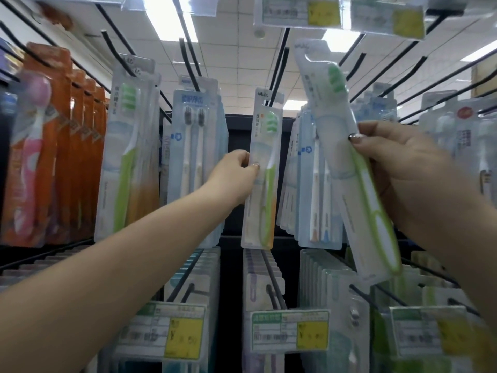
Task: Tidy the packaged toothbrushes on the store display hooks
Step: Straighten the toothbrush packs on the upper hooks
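A green-handled toothbrush pack [265, 146] hangs upright from a black hook [277, 76] at the centre of the display. My left hand [236, 176] pinches its left edge at mid height. A second, same-looking green toothbrush pack [347, 162] is tilted, its top leaning left and off any hook. My right hand [398, 168] grips this one around its middle, thumb on the front. More green packs [126, 157] hang on a hook further left.
Orange and pink packs [53, 146] fill the left hooks. Blue-white twin-brush packs [196, 157] hang between, and more [304, 170] hang behind the tilted pack. Lower hooks carry white packs with yellow price tags [290, 332]. Long black hooks [382, 65] jut out overhead.
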Demonstrator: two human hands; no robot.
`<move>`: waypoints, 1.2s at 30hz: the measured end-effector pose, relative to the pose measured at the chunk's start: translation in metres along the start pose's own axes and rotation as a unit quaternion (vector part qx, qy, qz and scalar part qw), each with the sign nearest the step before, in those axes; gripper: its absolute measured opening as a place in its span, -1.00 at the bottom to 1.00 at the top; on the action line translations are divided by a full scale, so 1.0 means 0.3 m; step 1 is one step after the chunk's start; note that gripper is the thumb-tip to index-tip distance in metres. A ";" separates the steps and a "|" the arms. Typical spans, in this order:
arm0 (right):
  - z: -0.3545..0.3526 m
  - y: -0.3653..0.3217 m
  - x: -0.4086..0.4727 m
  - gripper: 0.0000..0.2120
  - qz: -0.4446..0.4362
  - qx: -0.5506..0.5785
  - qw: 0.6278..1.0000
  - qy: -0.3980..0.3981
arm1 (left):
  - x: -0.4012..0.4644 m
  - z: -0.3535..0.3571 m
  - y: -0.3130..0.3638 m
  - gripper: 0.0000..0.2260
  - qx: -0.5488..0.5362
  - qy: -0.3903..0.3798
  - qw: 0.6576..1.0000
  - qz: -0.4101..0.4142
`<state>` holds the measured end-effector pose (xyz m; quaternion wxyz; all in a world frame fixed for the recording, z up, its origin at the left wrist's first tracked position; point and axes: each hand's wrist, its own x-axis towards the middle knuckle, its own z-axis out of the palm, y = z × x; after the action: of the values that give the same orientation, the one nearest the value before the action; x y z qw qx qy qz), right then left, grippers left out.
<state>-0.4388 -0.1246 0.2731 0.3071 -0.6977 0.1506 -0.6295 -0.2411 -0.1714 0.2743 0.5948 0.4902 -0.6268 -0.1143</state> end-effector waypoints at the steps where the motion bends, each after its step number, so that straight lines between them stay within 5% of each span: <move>1: 0.004 -0.001 0.002 -0.80 0.000 0.004 1.000 -0.003 | 0.002 0.001 -0.001 -0.87 0.001 -0.001 1.000 0.001; 25: 0.060 0.072 0.093 -0.89 0.048 -0.014 0.998 -0.025 | -0.005 0.005 -0.011 -0.85 0.035 -0.005 0.999 0.013; 32: 0.107 0.139 0.146 -0.87 0.088 -0.118 0.989 -0.030 | -0.008 0.004 -0.019 -0.82 0.029 -0.021 0.998 -0.049; 34: 0.105 0.148 0.136 -0.75 0.098 -0.199 0.974 -0.045 | -0.008 0.000 -0.011 -0.78 0.013 -0.037 0.996 -0.079; 36: 0.077 0.146 0.113 -0.71 0.040 -0.354 0.933 -0.049 | -0.021 -0.005 0.009 -0.96 0.049 -0.058 0.994 -0.072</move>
<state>-0.4032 -0.1728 0.2722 0.0726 -0.7846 0.3762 -0.4875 -0.2424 -0.1645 0.2727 0.5228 0.5550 -0.6283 -0.1546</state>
